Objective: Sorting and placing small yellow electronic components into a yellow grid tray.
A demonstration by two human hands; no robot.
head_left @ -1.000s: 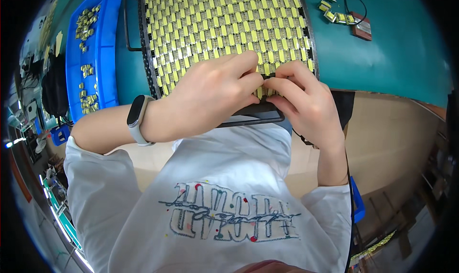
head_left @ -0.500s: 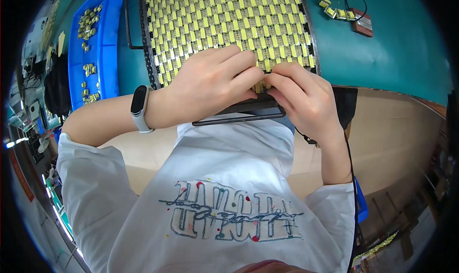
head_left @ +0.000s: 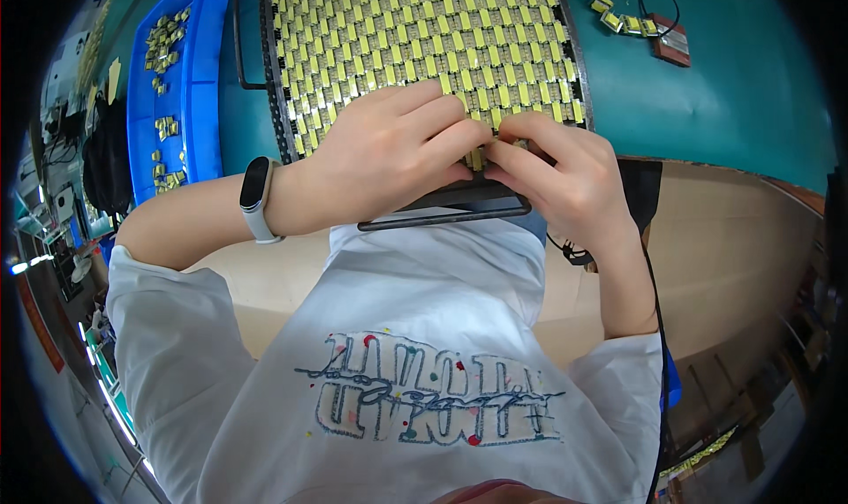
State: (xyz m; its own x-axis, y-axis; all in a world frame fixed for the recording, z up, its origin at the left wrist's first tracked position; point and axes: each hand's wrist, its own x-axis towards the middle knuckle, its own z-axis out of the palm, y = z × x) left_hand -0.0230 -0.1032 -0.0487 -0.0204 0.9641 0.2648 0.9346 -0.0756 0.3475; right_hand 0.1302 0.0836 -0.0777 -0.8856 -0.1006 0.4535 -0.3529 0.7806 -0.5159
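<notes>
A black-framed tray [head_left: 574, 58] is filled with rows of small yellow-topped components [head_left: 415, 40], which look like little transformers. Over its near edge, my left hand [head_left: 393, 146] is closed, fingers curled, with thumb and forefinger tips at the front row. My right hand [head_left: 570, 173] meets it there, its thumb and bent fingers pinched close to the left fingertips. Whatever lies between the fingertips of either hand is too small and covered to make out. Just below both hands runs the tray's black wire handle [head_left: 442, 221].
To the left stands a blue bin [head_left: 203, 89] with loose yellow components [head_left: 163, 40] in it. Several more components [head_left: 629, 24] lie on the green tabletop [head_left: 724, 106] at the right, beside a reddish-brown block [head_left: 671, 45] with a black cable. The table's front edge curves along the right.
The tray has shifted slightly to the right. My right hand has moved a little, its forefinger lifting and bending more; my left hand stays nearly in place.
</notes>
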